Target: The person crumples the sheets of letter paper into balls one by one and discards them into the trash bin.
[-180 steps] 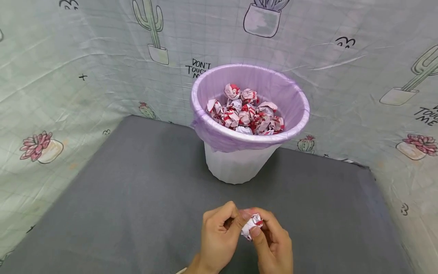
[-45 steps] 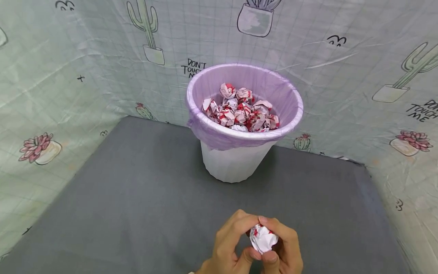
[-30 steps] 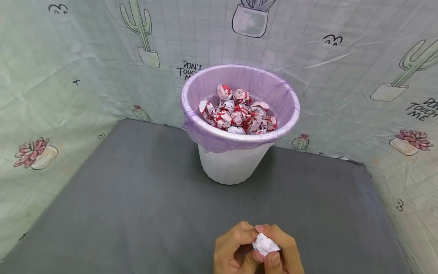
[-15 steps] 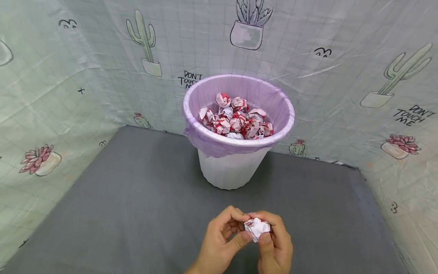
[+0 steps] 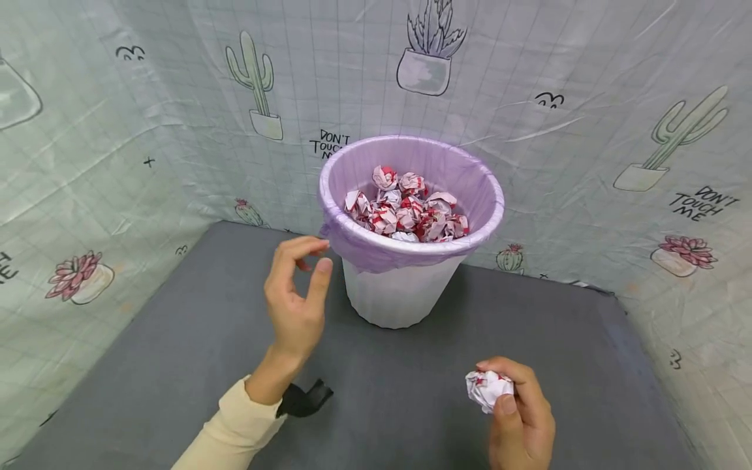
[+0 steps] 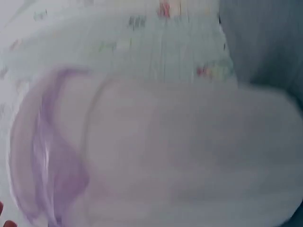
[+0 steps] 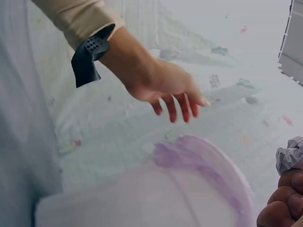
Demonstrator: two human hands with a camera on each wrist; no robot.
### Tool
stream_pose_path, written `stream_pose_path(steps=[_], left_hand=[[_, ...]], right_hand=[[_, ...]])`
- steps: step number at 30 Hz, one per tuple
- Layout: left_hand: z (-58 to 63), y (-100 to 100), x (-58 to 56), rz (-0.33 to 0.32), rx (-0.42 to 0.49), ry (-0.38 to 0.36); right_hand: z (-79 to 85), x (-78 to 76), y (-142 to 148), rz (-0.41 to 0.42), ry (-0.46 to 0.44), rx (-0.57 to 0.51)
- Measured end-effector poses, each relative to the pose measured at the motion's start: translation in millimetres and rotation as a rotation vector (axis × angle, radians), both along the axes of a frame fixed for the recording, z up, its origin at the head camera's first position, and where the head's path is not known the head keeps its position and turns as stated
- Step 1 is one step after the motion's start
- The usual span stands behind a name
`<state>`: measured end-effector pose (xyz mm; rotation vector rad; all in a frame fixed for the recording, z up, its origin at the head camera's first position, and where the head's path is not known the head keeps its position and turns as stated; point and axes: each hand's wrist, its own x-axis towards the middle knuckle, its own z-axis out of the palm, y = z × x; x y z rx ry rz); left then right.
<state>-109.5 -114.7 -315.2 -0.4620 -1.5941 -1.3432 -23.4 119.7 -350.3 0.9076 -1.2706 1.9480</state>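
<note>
In the head view my right hand (image 5: 525, 414) pinches a crumpled paper ball (image 5: 489, 390), white with red marks, at the lower right. The same ball (image 7: 289, 155) shows at the right edge of the right wrist view, above curled fingers. My left hand (image 5: 298, 297) is raised beside the left of the bin (image 5: 390, 294), thumb and fingers parted with nothing between them; its fingertips come right at the bin's rim in the head view. The bin is white, lined with a purple bag (image 5: 367, 254) folded over its rim. Several crumpled red-and-white paper balls (image 5: 411, 209) lie inside.
The bin stands on a grey cloth surface (image 5: 229, 313), near the back. Fabric walls (image 5: 517, 52) printed with cacti enclose the back and both sides. A black strap (image 5: 307, 399) hangs from the left wrist by a cream sleeve (image 5: 235, 424).
Both hands worked the paper ball together until half a second ago. My left hand has since let go and moved up and left to the bin; my right hand has shifted right with the ball.
</note>
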Motion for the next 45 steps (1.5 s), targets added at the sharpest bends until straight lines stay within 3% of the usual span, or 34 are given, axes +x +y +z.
stream_pose_path(steps=[2, 4, 9, 12, 18, 22, 25, 31, 34, 40, 45], left_hand=[[7.5, -7.8, -13.2, 0.088, -0.01, 0.011], [18.1, -11.8, -21.8, 0.135, -0.028, 0.003], [31.2, -16.0, -44.0, 0.146, -0.099, -0.044], [28.1, -15.4, -55.9, 0.144, -0.144, -0.105], [17.4, -9.0, -66.7, 0.121, -0.172, -0.206], [11.7, -8.9, -68.7, 0.054, -0.122, -0.202], [14.1, -6.8, -63.4, 0.002, -0.082, -0.213], [41.3, 6.2, -35.1, -0.015, -0.06, -0.305], [46.8, 8.2, -29.8, -0.011, -0.057, -0.334], [27.0, 0.7, -47.9, -0.003, -0.062, -0.324], [15.8, -4.9, -56.2, 0.005, -0.074, -0.327]], right_hand=[[6.6, -5.5, 4.4, -0.003, 0.04, -0.011], [14.3, -11.6, 8.4, 0.002, 0.08, -0.012], [34.2, -24.0, 15.0, -0.007, 0.126, -0.02], [45.1, -29.9, 17.0, -0.037, 0.117, -0.019], [62.7, -45.0, 21.7, -0.117, 0.078, 0.021], [71.4, -58.2, 26.2, -0.161, 0.066, 0.108], [77.5, -69.1, 27.9, -0.166, 0.049, 0.167], [92.1, -91.6, 28.3, -0.198, -0.085, 0.265], [99.1, -100.6, 26.0, -0.203, -0.139, 0.303], [111.9, -120.6, 17.3, -0.138, -0.243, 0.344], [124.1, -139.3, 8.0, -0.242, -0.428, 0.581]])
